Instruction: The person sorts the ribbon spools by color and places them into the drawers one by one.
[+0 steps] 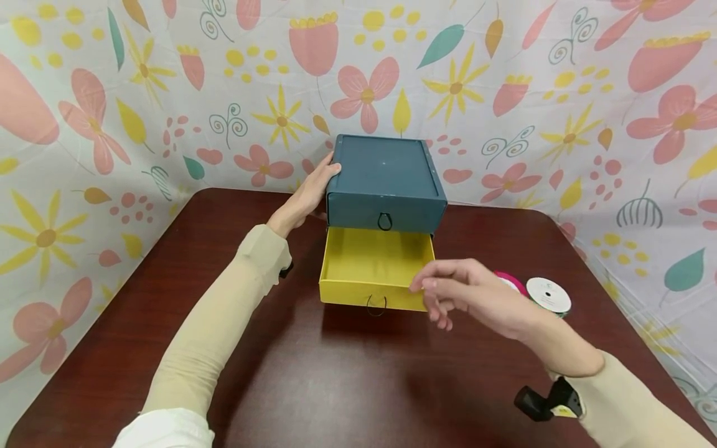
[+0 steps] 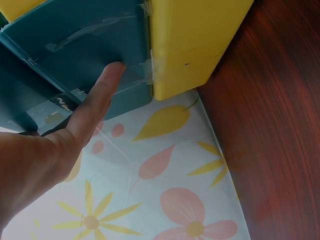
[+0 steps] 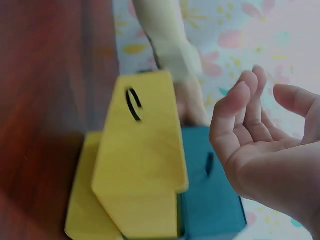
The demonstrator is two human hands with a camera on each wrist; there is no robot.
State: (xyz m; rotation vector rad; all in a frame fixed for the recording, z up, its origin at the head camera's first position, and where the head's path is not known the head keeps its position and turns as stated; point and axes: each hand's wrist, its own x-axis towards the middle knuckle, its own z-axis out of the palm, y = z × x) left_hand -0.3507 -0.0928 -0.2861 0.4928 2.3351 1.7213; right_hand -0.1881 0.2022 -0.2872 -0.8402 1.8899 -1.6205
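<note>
Working at a glossy, dark reddish-brown wood-grain tabletop (image 1: pixel 313 386), catching a pale sheen in front of the drawer unit (image 1: pixel 381 165). Facing a lightly creased white cloth (image 1: pixel 493 68) printed with pink, yellow and teal flowers and leaves, hanging behind the drawer unit and along its left and right. Seeing flat, boxy teal panels on the drawer unit's upper tier, bearing a black loop pull (image 1: pixel 384 214), and a shallow, smooth yellow drawer (image 1: pixel 344 292) projecting forward beneath. Resting the left hand (image 1: pixel 310 190) on the drawer unit's left side, extending one finger straight along teal. Poising the right hand (image 1: pixel 467 295) at the drawer unit's right front, bending its fingers loosely, parting them from the thumb. Spotting a round white-faced spool (image 1: pixel 548 294) and a partly hidden pink-edged spool (image 1: pixel 518 284) right of the drawer unit.
</note>
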